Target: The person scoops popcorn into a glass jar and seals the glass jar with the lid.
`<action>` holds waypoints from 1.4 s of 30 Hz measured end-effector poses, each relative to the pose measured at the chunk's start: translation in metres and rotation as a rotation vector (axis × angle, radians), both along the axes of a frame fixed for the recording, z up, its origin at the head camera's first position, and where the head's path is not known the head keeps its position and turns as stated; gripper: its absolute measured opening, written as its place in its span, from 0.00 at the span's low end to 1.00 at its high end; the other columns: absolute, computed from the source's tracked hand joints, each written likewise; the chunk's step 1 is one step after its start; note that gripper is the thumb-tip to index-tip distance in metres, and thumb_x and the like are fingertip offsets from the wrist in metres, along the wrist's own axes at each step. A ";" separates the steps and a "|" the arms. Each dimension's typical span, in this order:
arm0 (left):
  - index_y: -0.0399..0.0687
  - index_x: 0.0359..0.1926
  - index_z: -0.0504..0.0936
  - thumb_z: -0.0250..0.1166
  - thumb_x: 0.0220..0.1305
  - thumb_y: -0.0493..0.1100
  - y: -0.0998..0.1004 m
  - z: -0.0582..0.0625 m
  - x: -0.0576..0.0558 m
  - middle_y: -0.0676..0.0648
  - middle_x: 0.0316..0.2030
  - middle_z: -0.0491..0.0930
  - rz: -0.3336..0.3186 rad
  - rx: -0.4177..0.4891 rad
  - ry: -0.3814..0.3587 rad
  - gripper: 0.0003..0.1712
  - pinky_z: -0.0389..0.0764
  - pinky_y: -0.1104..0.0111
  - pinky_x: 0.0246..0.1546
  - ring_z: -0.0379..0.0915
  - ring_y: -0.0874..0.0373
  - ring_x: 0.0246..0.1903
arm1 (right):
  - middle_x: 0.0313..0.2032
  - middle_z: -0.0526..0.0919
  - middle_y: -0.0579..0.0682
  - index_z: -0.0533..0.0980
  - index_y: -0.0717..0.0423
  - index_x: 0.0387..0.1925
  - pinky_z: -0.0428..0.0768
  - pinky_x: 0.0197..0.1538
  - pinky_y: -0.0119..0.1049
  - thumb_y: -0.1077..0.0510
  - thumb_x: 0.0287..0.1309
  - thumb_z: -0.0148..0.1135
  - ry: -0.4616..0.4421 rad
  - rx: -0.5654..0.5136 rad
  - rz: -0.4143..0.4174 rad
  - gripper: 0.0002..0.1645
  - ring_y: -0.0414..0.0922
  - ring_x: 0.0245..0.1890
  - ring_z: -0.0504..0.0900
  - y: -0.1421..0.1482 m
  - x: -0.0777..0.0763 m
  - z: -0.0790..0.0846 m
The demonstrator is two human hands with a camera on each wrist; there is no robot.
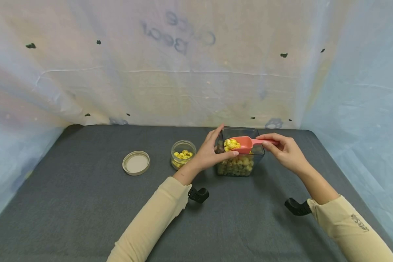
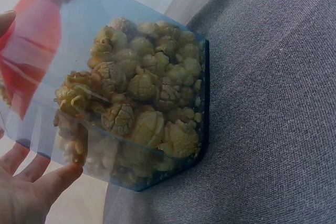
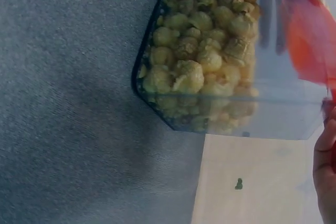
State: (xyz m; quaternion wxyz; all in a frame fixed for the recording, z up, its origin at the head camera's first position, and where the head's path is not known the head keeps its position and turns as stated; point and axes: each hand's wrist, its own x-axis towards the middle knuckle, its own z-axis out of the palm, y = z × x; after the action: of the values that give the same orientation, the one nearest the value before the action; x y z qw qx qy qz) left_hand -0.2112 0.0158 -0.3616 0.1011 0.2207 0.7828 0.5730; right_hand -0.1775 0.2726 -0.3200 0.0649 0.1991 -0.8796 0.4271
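A clear plastic container (image 1: 257, 160) stands upright on the table, its lower part filled with popcorn (image 1: 234, 166). My left hand (image 1: 207, 152) grips the container's left side, thumb along the front rim and fingers towards the back. With thumb and fingers, my right hand (image 1: 286, 152) pinches the handle of a coral-red scoop (image 1: 246, 145). The scoop's bowl lies inside the container's opening, above the heap, and carries some yellow popcorn (image 1: 231, 144). Through the container's wall (image 3: 278, 111) in the right wrist view, the scoop (image 3: 310, 38) shows blurred.
Left of the container is an uncovered glass jar (image 1: 176, 145) with yellow popcorn in it, close to my left forearm. Farther left a round lid (image 1: 136, 163) lies with its inside up. A dark grey cloth (image 1: 85, 203) covers the table, and sheeting (image 1: 196, 94) hangs behind it.
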 end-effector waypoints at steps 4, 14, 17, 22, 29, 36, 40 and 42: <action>0.73 0.75 0.41 0.69 0.58 0.51 0.000 0.000 0.000 0.49 0.74 0.42 -0.003 0.003 0.005 0.55 0.60 0.50 0.68 0.42 0.50 0.74 | 0.35 0.81 0.29 0.77 0.65 0.52 0.77 0.36 0.21 0.60 0.67 0.55 -0.023 -0.038 -0.027 0.16 0.32 0.33 0.78 0.000 0.003 -0.002; 0.74 0.75 0.41 0.69 0.58 0.50 0.000 0.000 0.000 0.48 0.75 0.41 -0.003 0.005 0.002 0.55 0.60 0.50 0.68 0.42 0.50 0.74 | 0.35 0.81 0.30 0.76 0.65 0.52 0.78 0.38 0.21 0.57 0.69 0.54 -0.036 -0.083 -0.067 0.18 0.35 0.35 0.80 0.002 0.005 -0.006; 0.75 0.74 0.41 0.69 0.58 0.51 0.000 -0.001 0.000 0.49 0.75 0.41 0.001 0.011 -0.013 0.55 0.60 0.50 0.68 0.42 0.50 0.74 | 0.36 0.80 0.29 0.76 0.65 0.52 0.77 0.35 0.22 0.56 0.69 0.53 -0.028 -0.086 -0.083 0.18 0.34 0.33 0.78 0.002 0.006 -0.007; 0.73 0.75 0.41 0.69 0.58 0.52 0.001 0.001 0.002 0.48 0.75 0.40 0.013 0.004 -0.034 0.55 0.60 0.51 0.68 0.42 0.49 0.74 | 0.35 0.80 0.32 0.77 0.64 0.52 0.73 0.29 0.28 0.55 0.69 0.53 -0.021 -0.093 -0.101 0.18 0.36 0.31 0.76 0.001 0.008 -0.008; 0.70 0.75 0.43 0.70 0.56 0.54 -0.001 0.003 0.005 0.47 0.75 0.44 0.047 -0.048 -0.001 0.55 0.62 0.47 0.66 0.47 0.46 0.73 | 0.34 0.81 0.44 0.77 0.62 0.52 0.68 0.25 0.33 0.54 0.69 0.54 -0.023 -0.103 -0.132 0.19 0.35 0.29 0.74 -0.001 0.010 -0.009; 0.68 0.74 0.50 0.70 0.55 0.59 -0.007 0.003 0.013 0.49 0.73 0.51 0.120 -0.110 0.086 0.52 0.61 0.42 0.64 0.50 0.49 0.72 | 0.35 0.82 0.42 0.77 0.63 0.53 0.76 0.32 0.24 0.54 0.69 0.54 -0.011 -0.125 -0.152 0.19 0.33 0.32 0.77 -0.003 0.013 -0.007; 0.65 0.74 0.54 0.69 0.55 0.60 -0.012 0.000 0.014 0.49 0.72 0.54 0.131 -0.116 0.122 0.50 0.63 0.44 0.64 0.52 0.49 0.71 | 0.34 0.82 0.41 0.77 0.64 0.53 0.75 0.34 0.23 0.55 0.68 0.55 -0.002 -0.149 -0.157 0.19 0.32 0.32 0.77 -0.003 0.016 -0.004; 0.64 0.73 0.54 0.69 0.55 0.60 -0.016 -0.001 0.015 0.49 0.72 0.54 0.134 -0.116 0.131 0.49 0.64 0.45 0.64 0.53 0.48 0.70 | 0.33 0.82 0.40 0.77 0.64 0.53 0.75 0.33 0.23 0.56 0.68 0.55 0.005 -0.164 -0.153 0.19 0.33 0.32 0.77 -0.003 0.018 -0.003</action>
State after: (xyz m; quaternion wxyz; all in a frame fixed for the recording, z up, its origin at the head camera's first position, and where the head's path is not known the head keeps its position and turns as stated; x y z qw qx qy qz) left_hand -0.1964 0.0002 -0.3627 0.0240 0.1986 0.8324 0.5167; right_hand -0.1599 0.2696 -0.3232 0.1157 0.1263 -0.8541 0.4911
